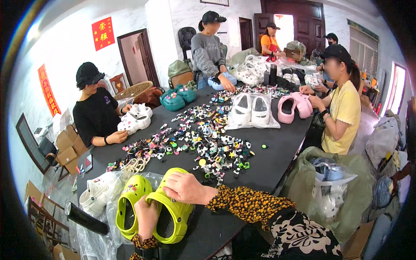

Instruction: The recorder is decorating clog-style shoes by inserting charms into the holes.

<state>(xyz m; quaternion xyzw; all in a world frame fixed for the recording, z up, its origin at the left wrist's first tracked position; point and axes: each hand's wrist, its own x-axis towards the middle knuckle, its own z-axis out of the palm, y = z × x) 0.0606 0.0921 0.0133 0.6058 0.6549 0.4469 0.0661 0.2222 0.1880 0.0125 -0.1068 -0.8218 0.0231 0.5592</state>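
Two yellow-green clogs stand side by side at the table's near edge. The left clog [123, 208] has small charms on its toe. On the right clog [180, 221], my left hand [146, 214] grips the opening's rim on the side facing its mate. My right hand [184, 187] rests on that clog's upper with its fingers curled together; anything pinched in them is hidden. Beyond the clogs, a wide heap of small colourful shoe charms [199, 141] spreads over the dark table [264, 162].
White clogs [97, 195] and a black cylinder [86, 218] sit left of the clogs. Bagged white shoes [251, 110] stand mid-table. Co-workers handle white clogs [136, 119] at left and pink clogs [294, 107] at right. A green sack [299, 190] with bagged shoes is at my right.
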